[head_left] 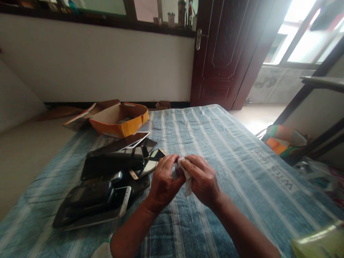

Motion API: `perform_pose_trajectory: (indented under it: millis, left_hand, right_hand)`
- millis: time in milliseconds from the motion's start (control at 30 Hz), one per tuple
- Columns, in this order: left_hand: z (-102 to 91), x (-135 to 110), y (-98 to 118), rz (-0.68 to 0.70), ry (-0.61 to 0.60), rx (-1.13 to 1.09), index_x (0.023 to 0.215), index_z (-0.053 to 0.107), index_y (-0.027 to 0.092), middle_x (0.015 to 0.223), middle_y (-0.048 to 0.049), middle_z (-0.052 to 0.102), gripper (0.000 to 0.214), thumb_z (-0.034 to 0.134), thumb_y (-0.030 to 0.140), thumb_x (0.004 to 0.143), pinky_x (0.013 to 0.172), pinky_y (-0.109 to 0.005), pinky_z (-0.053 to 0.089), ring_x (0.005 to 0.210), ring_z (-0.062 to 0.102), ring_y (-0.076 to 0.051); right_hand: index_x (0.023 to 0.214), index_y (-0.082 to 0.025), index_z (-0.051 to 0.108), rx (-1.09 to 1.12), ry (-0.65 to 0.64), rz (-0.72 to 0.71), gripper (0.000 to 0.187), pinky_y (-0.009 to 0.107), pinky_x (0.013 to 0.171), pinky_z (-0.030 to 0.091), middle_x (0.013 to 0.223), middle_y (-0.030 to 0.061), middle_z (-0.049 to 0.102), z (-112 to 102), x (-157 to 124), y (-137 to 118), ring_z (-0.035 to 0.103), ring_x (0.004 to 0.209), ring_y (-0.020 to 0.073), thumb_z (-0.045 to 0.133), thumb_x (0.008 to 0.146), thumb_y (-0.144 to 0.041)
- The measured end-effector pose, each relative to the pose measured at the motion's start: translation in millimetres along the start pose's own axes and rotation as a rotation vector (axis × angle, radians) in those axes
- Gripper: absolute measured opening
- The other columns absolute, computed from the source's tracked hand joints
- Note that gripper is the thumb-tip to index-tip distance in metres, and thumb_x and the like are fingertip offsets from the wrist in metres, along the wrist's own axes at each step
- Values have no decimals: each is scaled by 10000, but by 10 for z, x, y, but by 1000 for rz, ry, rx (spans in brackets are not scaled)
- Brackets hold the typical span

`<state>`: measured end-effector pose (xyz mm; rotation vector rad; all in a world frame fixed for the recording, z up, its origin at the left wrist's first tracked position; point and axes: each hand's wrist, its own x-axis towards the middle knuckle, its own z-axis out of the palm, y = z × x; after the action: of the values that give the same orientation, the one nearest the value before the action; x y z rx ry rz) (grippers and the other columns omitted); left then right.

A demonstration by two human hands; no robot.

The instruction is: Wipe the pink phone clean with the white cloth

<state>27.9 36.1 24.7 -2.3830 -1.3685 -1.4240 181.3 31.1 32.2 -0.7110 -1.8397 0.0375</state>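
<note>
Both my hands meet over the middle of a blue striped cloth (230, 158) that covers the surface. My left hand (162, 183) is closed around a small reddish object (176, 168) that is mostly hidden by the fingers. My right hand (202, 179) pinches a white wipe or tissue (187, 179) against that object. Just left of my hands lies a pile of several phones and tablets (113, 176), dark screens up, some stacked on each other.
An open orange cardboard box (121, 121) sits at the far left of the cloth. A yellow-green packet (323, 248) lies at the lower right corner. Beyond are a white wall, a dark wooden door (221, 51), and metal shelving (328, 82) on the right.
</note>
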Motion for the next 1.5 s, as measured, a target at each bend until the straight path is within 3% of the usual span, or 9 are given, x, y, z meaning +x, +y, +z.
perform_pose_trajectory:
  millis: [200,633,800,967,1200,1500]
  left_hand:
    - [-4,0,-1,4,-12,-5,1147,544,141,1053,-129,656,345,598,271,832,844,-404,572,964,637,-249]
    - [-7,-2,-78,-77,-36,-2,1164,553,136,1056,-136,665,363,592,311,849,835,-391,575,995,649,-255]
    - [-17,5,-66,-68,-25,-4,1173,552,137,1077,-145,660,411,617,373,842,843,-414,578,999,646,-265]
    - [26,-25,-1,-17,-24,-43,1213,526,161,1107,-133,652,431,638,313,825,867,-421,576,1018,644,-263]
    - [52,-59,49,23,-14,-35,1313,445,150,1106,-134,643,548,637,248,809,836,-397,586,1000,647,-255]
    - [-36,20,-36,-57,-54,-82,1227,550,174,1069,-107,656,410,604,264,831,839,-381,583,986,649,-240]
  right_hand:
    - [1120,-188,647,-47,-75,-2,280,365,838,564,995,99,670,-14,4,-1,623,966,205,506,904,-79]
    - [1018,-182,676,-26,-52,-52,256,358,813,571,961,95,680,-31,-14,38,627,967,199,476,910,-64]
    - [1060,-204,692,51,36,63,277,322,777,575,946,78,684,-58,11,11,653,911,174,482,916,-95]
    - [1089,-210,698,40,92,132,264,328,787,577,991,85,683,-44,24,-3,658,918,180,506,920,-144]
    - [1136,-210,663,-1,-55,147,277,311,782,557,988,74,677,-41,2,27,643,912,174,498,927,-134]
    - [1048,-186,679,-12,-129,74,244,291,744,538,924,77,668,-53,-1,21,617,861,163,466,942,-130]
